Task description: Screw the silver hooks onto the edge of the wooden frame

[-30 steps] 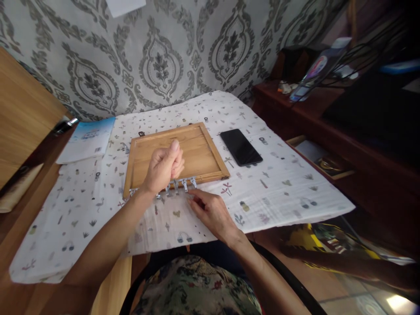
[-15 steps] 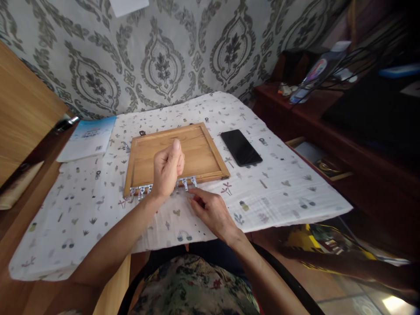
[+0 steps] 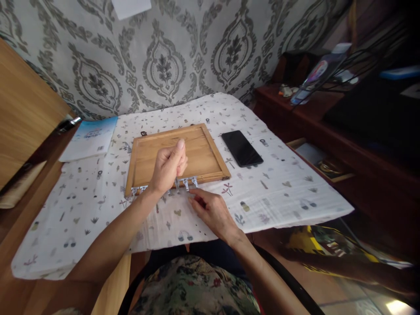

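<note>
A shallow wooden tray-like frame point(image 3: 144, 157) lies on the patterned cloth. Along its near edge is a row of small silvery clips point(image 3: 186, 183); my left wrist hides some of them. Above the frame's near part, my left hand point(image 3: 169, 167) is closed in a fist, thumb on top. What it holds, if anything, is hidden inside the fingers. My right hand point(image 3: 211, 211) is low at the near edge, thumb and forefinger close together at the lower end of a clip towards the right. Whether they touch that clip is too small to tell.
A black phone point(image 3: 242, 148) lies right of the frame. A blue and white booklet point(image 3: 90, 139) rests at the table's left edge. On the dark red desk point(image 3: 315, 113) at right stand a bottle point(image 3: 316, 76) and cables, with an open drawer point(image 3: 320, 162) below.
Both hands hold nearly the same pose. My left fist has shifted very slightly to the right over the frame; the whole view has shifted slightly too.
</note>
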Demonstrator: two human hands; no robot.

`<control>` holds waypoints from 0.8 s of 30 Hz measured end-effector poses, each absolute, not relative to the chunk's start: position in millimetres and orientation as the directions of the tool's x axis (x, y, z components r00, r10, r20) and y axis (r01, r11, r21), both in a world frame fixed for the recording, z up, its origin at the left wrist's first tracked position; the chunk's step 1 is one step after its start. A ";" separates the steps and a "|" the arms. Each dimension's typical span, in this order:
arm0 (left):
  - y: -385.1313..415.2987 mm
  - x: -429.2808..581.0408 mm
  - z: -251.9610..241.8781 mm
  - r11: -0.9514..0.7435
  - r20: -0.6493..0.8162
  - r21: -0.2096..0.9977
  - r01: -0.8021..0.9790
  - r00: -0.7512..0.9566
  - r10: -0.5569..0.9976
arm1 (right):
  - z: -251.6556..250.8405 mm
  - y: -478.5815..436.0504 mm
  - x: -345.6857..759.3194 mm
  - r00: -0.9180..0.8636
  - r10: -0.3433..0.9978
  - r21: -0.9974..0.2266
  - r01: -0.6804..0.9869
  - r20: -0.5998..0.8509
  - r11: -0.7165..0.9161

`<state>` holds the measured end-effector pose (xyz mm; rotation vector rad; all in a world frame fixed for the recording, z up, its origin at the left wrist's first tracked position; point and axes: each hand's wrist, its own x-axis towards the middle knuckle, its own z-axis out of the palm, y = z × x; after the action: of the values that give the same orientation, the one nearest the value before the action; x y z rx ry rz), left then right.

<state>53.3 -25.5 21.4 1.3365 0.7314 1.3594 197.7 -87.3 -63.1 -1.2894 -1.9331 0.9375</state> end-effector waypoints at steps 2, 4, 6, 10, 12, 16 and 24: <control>-26.0 53.6 22.4 -0.274 0.312 0.928 -0.252 0.123 0.942 | -63.6 -87.6 197.9 -0.327 0.938 -0.825 0.495 0.114 0.273; -26.7 52.7 25.8 -0.297 0.319 0.920 -0.258 0.047 0.947 | -64.6 -87.8 198.0 -0.321 0.939 -0.825 0.494 0.123 0.276; -27.7 49.8 31.3 -0.336 0.339 0.904 -0.265 -0.038 0.940 | -66.3 -87.8 197.9 -0.310 0.942 -0.823 0.495 0.131 0.278; -31.5 40.3 40.4 -0.376 0.366 0.890 -0.259 -0.090 0.926 | -69.9 -87.3 197.5 -0.300 0.943 -0.825 0.490 0.144 0.281; -33.4 36.2 40.7 -0.376 0.369 0.893 -0.247 -0.078 0.926 | -70.6 -87.1 197.4 -0.302 0.941 -0.828 0.483 0.150 0.287; -34.1 32.1 35.1 -0.376 0.366 0.896 -0.236 -0.084 0.927 | -69.7 -86.9 197.5 -0.302 0.942 -0.829 0.483 0.146 0.283; -31.3 33.0 30.3 -0.368 0.349 0.900 -0.232 -0.119 0.929 | -69.3 -88.0 197.9 -0.304 0.942 -0.844 0.461 0.140 0.274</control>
<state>33.0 -31.3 30.3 1.2357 0.8712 1.6418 197.9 -88.0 -69.3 -1.2644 -1.8874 0.9332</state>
